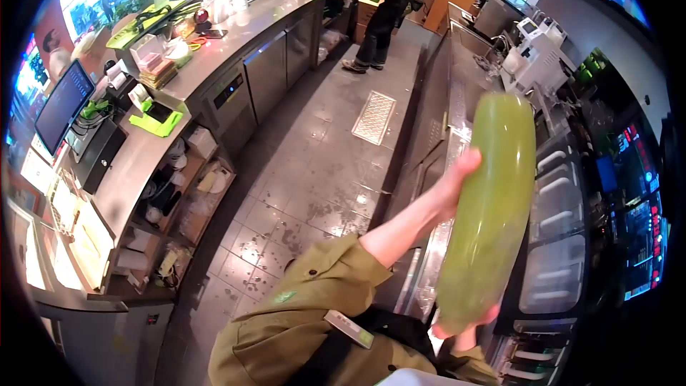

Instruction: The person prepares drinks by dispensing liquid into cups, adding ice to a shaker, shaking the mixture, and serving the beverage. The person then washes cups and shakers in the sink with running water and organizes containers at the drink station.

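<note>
A long, glossy yellow-green cylinder (489,207) with a rounded far end slants across the right of the head view. I cannot make out exactly what it is. My left hand (461,175) grips its upper part from the left side, the thumb showing and the other fingers hidden behind it. At its near, lower end my right hand (468,325) supports it from beneath, with only some fingers in sight. The cylinder is held up in front of the right-hand counter (429,271), clear of the surface below.
Lidded clear bins (554,271) line the right counter, with white machines (536,46) farther back. Left, a curved counter (221,50) carries a monitor (64,104) and open shelves. The tiled floor (286,200) looks wet. A co-worker (389,7) stands at the far end holding something green.
</note>
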Motion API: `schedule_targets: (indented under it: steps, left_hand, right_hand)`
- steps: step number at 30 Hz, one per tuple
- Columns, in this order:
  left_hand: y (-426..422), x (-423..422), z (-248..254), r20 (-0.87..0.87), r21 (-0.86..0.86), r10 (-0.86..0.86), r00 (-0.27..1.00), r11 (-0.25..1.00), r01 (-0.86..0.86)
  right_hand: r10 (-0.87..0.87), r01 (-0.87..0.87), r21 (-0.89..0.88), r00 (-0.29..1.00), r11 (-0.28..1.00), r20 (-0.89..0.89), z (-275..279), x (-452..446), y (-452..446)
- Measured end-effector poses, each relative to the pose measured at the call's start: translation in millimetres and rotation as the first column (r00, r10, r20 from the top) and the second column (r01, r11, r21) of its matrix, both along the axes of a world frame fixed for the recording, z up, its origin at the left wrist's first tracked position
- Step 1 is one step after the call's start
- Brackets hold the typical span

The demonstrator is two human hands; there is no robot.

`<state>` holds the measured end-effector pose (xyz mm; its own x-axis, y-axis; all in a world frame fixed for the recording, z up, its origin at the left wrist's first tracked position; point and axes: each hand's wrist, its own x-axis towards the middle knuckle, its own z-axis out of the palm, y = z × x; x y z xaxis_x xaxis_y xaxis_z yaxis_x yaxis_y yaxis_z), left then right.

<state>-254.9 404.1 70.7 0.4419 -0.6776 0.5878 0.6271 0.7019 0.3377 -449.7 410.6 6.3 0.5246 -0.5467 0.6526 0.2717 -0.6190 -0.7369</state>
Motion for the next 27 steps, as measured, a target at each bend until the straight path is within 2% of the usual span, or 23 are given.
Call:
schedule_targets:
  steps: [1, 4, 5, 6, 8, 9, 10, 11, 12, 13, 14, 16, 17, 18, 20, 21, 23, 24, 26, 27]
  left_hand:
    - [3, 25, 2, 0.026, 0.122, -0.031, 0.999, 0.992, 0.027]
    - [23, 49, -17, -0.223, 0.208, -0.282, 0.933, 0.922, 0.328]
    - [34, 85, -10, -0.256, 0.212, -0.289, 0.922, 0.914, 0.346]
    - [59, 97, -4, -0.188, 0.114, 0.027, 0.982, 0.993, -0.005]
    - [89, 129, -5, -0.147, 0.123, 0.269, 0.952, 0.96, -0.252]
    - [95, 151, -15, -0.187, 0.26, 0.191, 0.964, 0.956, -0.138]
    - [103, 194, -16, -0.125, 0.355, -0.136, 0.983, 0.919, 0.172]
    - [109, 201, -30, -0.19, 0.38, -0.072, 0.979, 0.914, 0.141]
    - [119, 211, -26, -0.239, 0.383, -0.008, 0.971, 0.918, 0.102]
    - [129, 228, -18, -0.252, 0.391, 0.06, 0.966, 0.919, 0.045]
    - [147, 232, -18, -0.078, 0.211, 0.141, 0.987, 0.97, -0.122]
    - [156, 256, -5, -0.052, 0.28, 0.373, 0.926, 0.896, -0.345]
    - [161, 262, -4, -0.044, 0.321, 0.479, 0.877, 0.838, -0.442]
    - [157, 274, -4, -0.056, 0.372, 0.438, 0.897, 0.843, -0.388]
    - [148, 299, -5, -0.091, 0.467, 0.354, 0.931, 0.841, -0.274]
    - [160, 295, -3, -0.042, 0.377, 0.346, 0.937, 0.874, -0.306]
    - [180, 282, -2, 0.049, 0.164, 0.398, 0.916, 0.902, -0.4]
    - [174, 288, -9, 0.04, 0.084, 0.358, 0.933, 0.929, -0.36]
    - [153, 332, -4, -0.028, 0.452, 0.289, 0.957, 0.857, -0.245]
    - [143, 337, -9, -0.086, 0.62, 0.255, 0.963, 0.77, -0.148]
  right_hand:
    - [0.011, -0.012, -0.022, 0.999, 1.0, -0.036, 8, 10, 14]
    - [-0.201, 0.193, -0.113, 0.978, 0.975, -0.059, 49, 47, 71]
    - [-0.122, 0.121, -0.151, 0.993, 0.981, 0.001, 47, 82, 70]
    - [-0.035, 0.045, -0.192, 0.998, 0.98, 0.054, 46, 117, 70]
    - [0.217, -0.174, -0.26, 0.965, 0.95, 0.147, -2, 136, 38]
    - [0.201, -0.187, -0.121, 0.972, 0.975, 0.118, -3, 146, 52]
    - [0.188, -0.192, 0.026, 0.977, 0.981, 0.095, -5, 157, 66]
    - [0.175, -0.187, 0.173, 0.981, 0.967, 0.079, -7, 169, 80]
    - [0.253, -0.28, 0.192, 0.955, 0.941, 0.154, -37, 179, 69]
    - [0.322, -0.353, 0.153, 0.927, 0.923, 0.193, -40, 200, 66]
    - [0.393, -0.425, 0.114, 0.891, 0.898, 0.227, -42, 222, 63]
    - [0.494, -0.494, -0.032, 0.86, 0.869, 0.13, 3, 251, 80]
    - [0.475, -0.487, 0.043, 0.866, 0.873, 0.157, 7, 265, 84]
    - [0.454, -0.478, 0.119, 0.872, 0.87, 0.185, 12, 280, 89]
    - [0.457, -0.491, 0.139, 0.863, 0.86, 0.217, 3, 274, 97]
    - [0.47, -0.51, 0.105, 0.842, 0.854, 0.266, 9, 291, 95]
    - [0.521, -0.52, -0.056, 0.835, 0.853, 0.176, 28, 294, 103]
    - [0.541, -0.525, -0.137, 0.831, 0.84, 0.134, 38, 296, 107]
    - [0.493, -0.507, 0.095, 0.859, 0.857, 0.133, 42, 314, 95]
    - [0.441, -0.448, 0.295, 0.893, 0.844, 0.094, 38, 317, 83]
